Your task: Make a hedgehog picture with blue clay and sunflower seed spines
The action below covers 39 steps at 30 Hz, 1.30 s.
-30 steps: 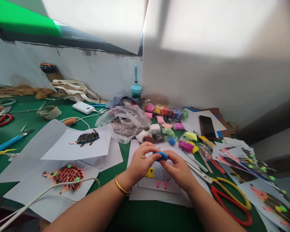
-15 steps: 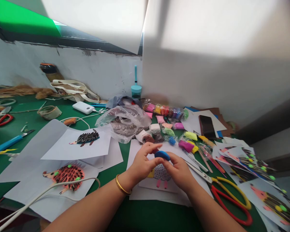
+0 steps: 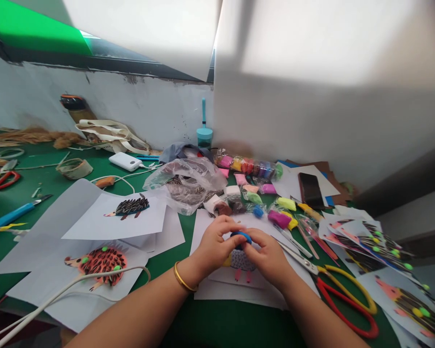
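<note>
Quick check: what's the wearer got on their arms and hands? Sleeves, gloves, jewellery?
Both hands are bare: no gloves, and no rings show. The forearms are bare as far as the frame edge, so no sleeves are visible. The left hand has a thin gold bangle at the wrist. The right hand has nothing visible at the wrist. No watch, markings or cables on either arm.

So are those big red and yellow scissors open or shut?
Open: the scissors' red and yellow handle loops lie spread apart on the table.
</note>
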{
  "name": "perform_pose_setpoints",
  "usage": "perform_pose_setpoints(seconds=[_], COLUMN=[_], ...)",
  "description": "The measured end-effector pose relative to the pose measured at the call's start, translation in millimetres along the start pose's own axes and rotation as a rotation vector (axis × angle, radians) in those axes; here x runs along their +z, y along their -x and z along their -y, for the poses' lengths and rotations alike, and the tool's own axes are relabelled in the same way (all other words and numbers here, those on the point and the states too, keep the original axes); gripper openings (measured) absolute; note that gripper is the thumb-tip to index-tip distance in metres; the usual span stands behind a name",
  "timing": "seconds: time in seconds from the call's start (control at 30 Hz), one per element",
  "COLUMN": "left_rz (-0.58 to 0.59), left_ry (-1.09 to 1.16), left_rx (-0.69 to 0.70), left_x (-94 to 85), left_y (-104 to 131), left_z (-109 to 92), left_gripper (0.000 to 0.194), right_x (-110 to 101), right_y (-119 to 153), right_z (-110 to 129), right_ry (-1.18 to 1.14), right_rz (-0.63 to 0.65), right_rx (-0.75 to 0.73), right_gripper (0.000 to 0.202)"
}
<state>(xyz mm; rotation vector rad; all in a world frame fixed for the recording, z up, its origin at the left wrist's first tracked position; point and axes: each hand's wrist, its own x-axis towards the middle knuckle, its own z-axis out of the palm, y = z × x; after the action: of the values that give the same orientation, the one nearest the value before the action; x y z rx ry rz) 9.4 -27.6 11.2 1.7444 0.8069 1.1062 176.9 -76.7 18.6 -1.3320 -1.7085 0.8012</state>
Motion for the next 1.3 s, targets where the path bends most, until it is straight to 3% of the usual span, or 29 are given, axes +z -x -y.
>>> perform_pose_setpoints(seconds=[0.07,0.2,0.37,0.47,0.53,0.67,0.8,0.97,1.13,1.23,1.3], left_rz=[-0.031,-0.102,-0.038,-0.007,-0.038,-0.051,-0.025,-0.04,-0.041,-0.049,-0.037], left_ry=[-0.012,0.037,0.049,-0.016,-0.016,0.03,0.01,-0.025,0.037,0.021,-0.008], left_rx=[-0.009,-0.028,-0.009,-0.02,-0.047,-0.045,0.004,-0.006,-0.032,-0.02,-0.007], left_x=[0.6,-0.8,-1.5,-0.7,-0.8,-1.7,-0.8,-1.3,-2.2,-1.6,-1.4], left_y=[0.4,0.4,0.2,0.0,-0.3,-0.7,-0.6,-1.1,-1.1,-1.0,-1.2], left_z=[-1.3,-3.5,-0.7,-0.5,-1.8,-3.6,-0.9,-1.2,-3.9,-1.4,0.1], left_gripper=[0.019,0.017,0.039,0.016,0.013,0.018,0.038,0.013,0.021,0.046,0.037], right_x=[1.3,3.0,2.1,2.3,2.6,2.2,1.6,3.4,2.8,2.1,2.3], right_y=[0.6,1.6,0.8,0.7,1.0,0.7,-0.1,0.5,-0.1,-0.3,0.1], right_z=[0.7,-1.5,-0.7,2.0,2.2,0.4,2.3,4.0,0.1,0.0,0.6], right_ry=[0.016,-0.073,-0.051,0.005,-0.02,-0.117,-0.059,0.011,-0.125,-0.06,0.017], right_rz=[0.011,0.003,-0.007,0.009,0.002,-0.016,-0.037,-0.019,-0.031,-0.03,-0.016], right_rx=[0.01,0.076,0.054,0.034,0.048,0.075,0.042,0.046,0.067,0.056,0.049], right_gripper=[0.019,0.029,0.021,0.018,0.019,0.025,0.02,0.017,0.025,0.022,0.019])
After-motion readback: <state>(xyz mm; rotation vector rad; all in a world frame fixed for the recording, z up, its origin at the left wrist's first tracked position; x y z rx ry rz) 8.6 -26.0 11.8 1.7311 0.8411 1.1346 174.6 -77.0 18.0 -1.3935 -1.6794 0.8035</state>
